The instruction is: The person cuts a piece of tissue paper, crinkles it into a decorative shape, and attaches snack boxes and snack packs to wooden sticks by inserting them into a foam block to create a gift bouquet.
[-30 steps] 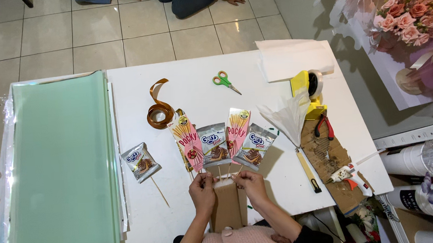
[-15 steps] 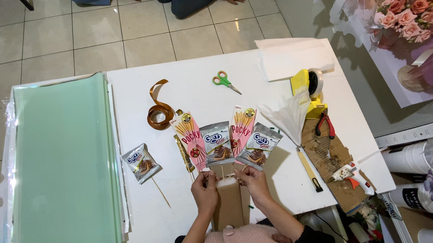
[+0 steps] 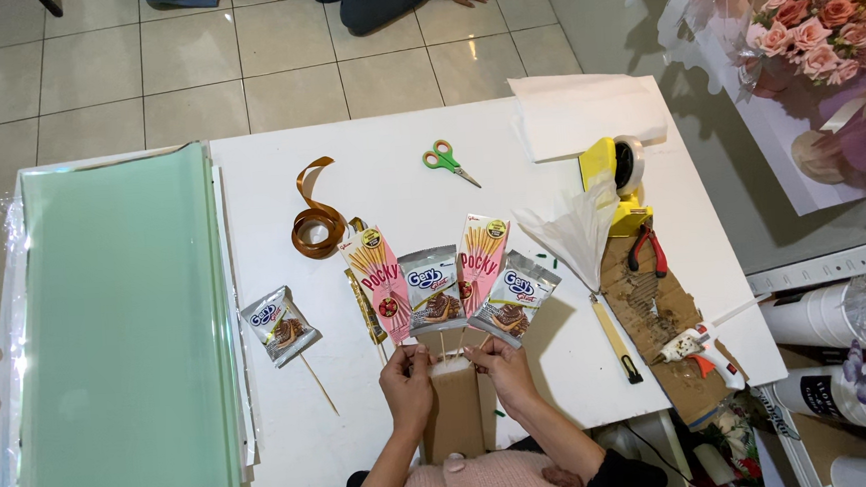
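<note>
So both hands are up at the near edge of the white table (image 3: 509, 179), pinching a fan of snack packs on thin wooden sticks. The left hand (image 3: 408, 385) is closed around the sticks at the top of a tall brown cardboard holder (image 3: 455, 413), and the right hand (image 3: 504, 368) is closed on the same bunch from the other side, fingers curled in. The sticks seem to go down into the holder, but the fingers cover that spot so I can't tell for sure.

The fan has 4 packs: a pink biscuit-stick box (image 3: 379, 282) tilted left, a silver foil pouch (image 3: 433, 292) in the middle, a second pink box (image 3: 481, 261) tilted right, and another silver pouch (image 3: 516, 297) on the far right. All glossy, all overlapping a bit.

A 5th foil pouch on a stick (image 3: 279, 326) lies flat by itself, well left of the hands.

Left side of the table is covered by a big stack of pale green sheets (image 3: 118, 333), smooth and matte. Behind the fan there's a curl of brown satin ribbon (image 3: 313, 221), and farther back small scissors with green and orange handles (image 3: 446, 162). On the right: a white paper cone (image 3: 581, 232), a tape roll (image 3: 630, 161), red pliers (image 3: 646, 248) and a glue gun (image 3: 695, 346) on a scruffy piece of cardboard.
</note>
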